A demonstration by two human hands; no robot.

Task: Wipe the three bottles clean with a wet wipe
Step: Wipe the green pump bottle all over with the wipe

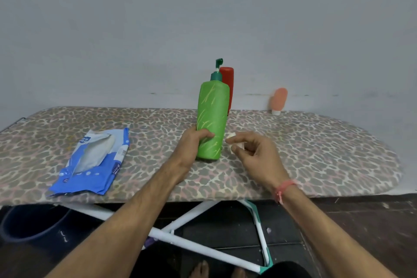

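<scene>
The green bottle is stood upright near the middle of the ironing board, tilted slightly, with its base on the patterned cover. Its lower part is gripped by the left hand, whose fingers are curled round the front of it. A small wad of wipe is pinched in the right hand just to the right of the bottle, level with its lower part; whether the wipe touches the bottle cannot be told. The right fingers are clamped together on the wad. A red thread is worn on the right wrist.

The red bottle is stood directly behind the green one, at the board's far edge, and is partly hidden by it. The peach bottle is set cap-down at the far edge, well apart to the right, against the wall.

An opened blue wipes pack is laid flat toward the board's left near edge. A dark bucket is seen on the floor below the left end, beside the white legs of the board.
</scene>
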